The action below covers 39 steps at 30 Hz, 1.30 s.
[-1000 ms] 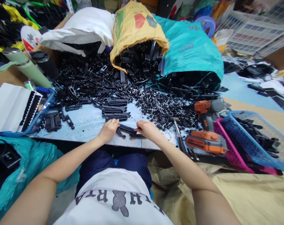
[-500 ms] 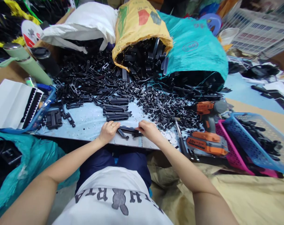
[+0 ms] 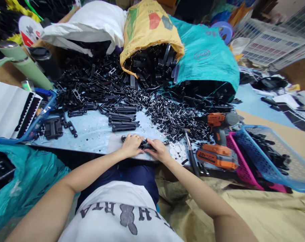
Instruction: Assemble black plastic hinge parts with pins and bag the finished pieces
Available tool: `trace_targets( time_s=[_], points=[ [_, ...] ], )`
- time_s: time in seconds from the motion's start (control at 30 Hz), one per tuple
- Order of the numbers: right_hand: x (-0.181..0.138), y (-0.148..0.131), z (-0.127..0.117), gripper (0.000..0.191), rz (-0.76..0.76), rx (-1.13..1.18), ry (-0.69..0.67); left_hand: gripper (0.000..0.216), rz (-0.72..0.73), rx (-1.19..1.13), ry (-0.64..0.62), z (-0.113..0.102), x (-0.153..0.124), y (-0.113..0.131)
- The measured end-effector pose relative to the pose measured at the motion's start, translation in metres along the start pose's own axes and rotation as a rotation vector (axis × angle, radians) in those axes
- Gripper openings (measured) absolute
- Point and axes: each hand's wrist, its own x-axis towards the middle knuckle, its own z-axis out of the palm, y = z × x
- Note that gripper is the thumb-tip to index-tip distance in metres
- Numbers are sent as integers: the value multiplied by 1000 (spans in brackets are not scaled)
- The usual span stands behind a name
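Note:
Close together at the table's front edge, both my hands grip black plastic parts [image 3: 144, 144]. My left hand [image 3: 132, 145] has its fingers wrapped over the left side of them, and one dark end sticks out past its knuckles. From the right, my right hand [image 3: 157, 150] pinches the same parts with thumb and fingers. How the pieces fit together is hidden by the fingers. Just beyond my hands lies a short stack of long black plastic arms [image 3: 124, 121]. A heap of black pins with silver shafts [image 3: 171, 112] spreads behind my right hand.
On the right are a hammer [image 3: 190, 149], an orange cordless drill [image 3: 218, 141] and a blue basket [image 3: 275, 154] of black parts. Yellow [image 3: 152, 30], white [image 3: 92, 23] and teal [image 3: 205, 53] sacks line the back. A green flask [image 3: 26, 65] stands at left.
My left hand has moved right and my right hand slightly down, so they are closer together. The long black part stretched between them is now mostly covered by fingers. The view has shifted slightly.

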Motion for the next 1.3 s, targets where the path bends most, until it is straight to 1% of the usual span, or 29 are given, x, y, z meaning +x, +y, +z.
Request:
trace_targets(
  time_s=[0.1,0.17,0.33,0.4,0.43,0.5,0.57,0.63,0.7,0.77,0.83,0.9,0.97,1.0,1.07,1.17,1.23,1.3],
  points=[
    [-1,3,0,48,24,-41,21,57,-76,-20,25,5,-1,3],
    [0,8,-2,47,-8,-77,14,55,-81,-14,43,6,-4,2],
    [11,23,-15,43,-234,-122,-161,50,-13,-2,32,5,-7,-1],
    [15,27,-17,41,-330,-102,-195,49,-14,-6,18,4,-6,1],
    [16,28,-17,41,-351,-94,-196,49,-31,-7,16,4,-6,2],
    [16,28,-17,43,-317,-103,-165,49,-84,-5,24,3,-6,4],
    [14,29,-17,41,-276,-115,-152,48,-90,-8,28,3,-6,5],
    [12,30,-16,37,-319,-89,-194,51,-44,-15,18,3,-7,5],
    [10,30,-16,39,-351,-50,-232,54,-30,-16,12,3,-7,4],
    [8,28,-16,44,-270,-55,-176,54,-62,-11,18,3,-7,3],
    [7,28,-16,43,-219,-76,-118,53,-57,-3,21,4,-8,2],
    [8,31,-17,38,-297,-67,-164,52,-16,5,19,4,-8,3],
    [12,34,-20,37,-397,-56,-274,52,-17,11,21,5,-8,4],
    [14,36,-22,36,-415,-65,-316,53,-34,11,26,6,-8,5],
    [18,35,-26,37,-388,-122,-352,53,-58,2,37,6,-10,5],
    [19,23,-32,45,-227,-239,-336,52,-23,-19,66,2,-17,2],
    [20,12,-37,54,-90,-292,-328,52,20,-17,84,-8,-22,-2],
    [23,2,-45,59,1,-293,-349,47,42,4,67,-23,-26,-9]
  ],
)
